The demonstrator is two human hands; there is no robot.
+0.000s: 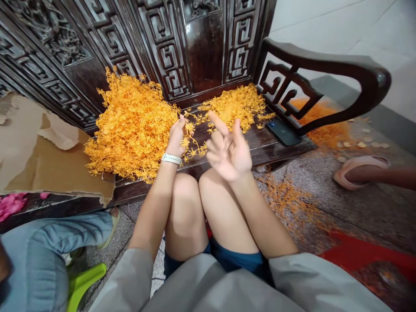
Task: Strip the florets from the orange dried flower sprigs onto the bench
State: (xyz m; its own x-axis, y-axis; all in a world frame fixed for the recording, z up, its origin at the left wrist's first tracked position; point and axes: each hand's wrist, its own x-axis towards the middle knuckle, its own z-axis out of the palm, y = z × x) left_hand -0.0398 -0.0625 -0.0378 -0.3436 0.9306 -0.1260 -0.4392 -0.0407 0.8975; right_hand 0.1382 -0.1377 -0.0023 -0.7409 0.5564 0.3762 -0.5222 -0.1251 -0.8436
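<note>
My left hand (176, 138), with a pale watch strap at its wrist, is closed in a pinch on a yellow-orange plastic flower sprig (194, 145). The sprig's thin stem and small spiky blossoms hang to the right of the fingers. A large heap of the same sprigs (136, 121) lies against that hand's left side. My right hand (230, 152) is raised above my knee, slightly blurred, its thumb and index finger spread and its other fingers loosely bent. Nothing shows in it. Behind it, a smaller pile of yellow-orange blossom pieces (238, 104) rests on the dark wooden bench (199, 164).
A phone (283, 131) lies by the bench's curved armrest (328, 65). Torn cardboard (61, 164) covers the left of the seat. Orange scraps (289, 199) litter the floor. One person's jeans-clad leg (48, 251) is at left, another's foot in a pink slipper (357, 173) at right.
</note>
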